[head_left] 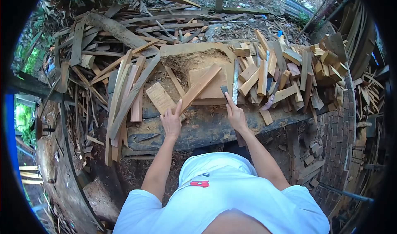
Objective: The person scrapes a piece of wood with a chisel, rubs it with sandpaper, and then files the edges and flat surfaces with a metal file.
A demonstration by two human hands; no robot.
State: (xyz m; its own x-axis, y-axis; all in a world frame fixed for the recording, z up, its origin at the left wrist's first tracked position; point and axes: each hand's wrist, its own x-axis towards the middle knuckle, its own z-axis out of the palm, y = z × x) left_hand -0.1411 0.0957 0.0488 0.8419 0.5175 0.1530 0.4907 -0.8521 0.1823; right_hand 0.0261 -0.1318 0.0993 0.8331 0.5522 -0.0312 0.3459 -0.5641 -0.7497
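My left hand (170,121) is closed at the lower end of a reddish wooden strip (201,85), which slants up to the right across a flat wooden board (211,91). Beside that hand a pale wood block (160,97) lies at a tilt. My right hand (236,117) is closed around a dark, flat tool (225,92), its index finger stretched along it; most of the tool's lower part is hidden by the hand. Just right of it stands a narrow, whitish metal strip (235,83), close to the fingers.
Cut wood blocks (264,75) are heaped at the right of the worn bench (198,128). Long slats (124,93) lean at its left. Scrap wood (120,31) is piled behind, and sawdust (175,68) covers part of the top.
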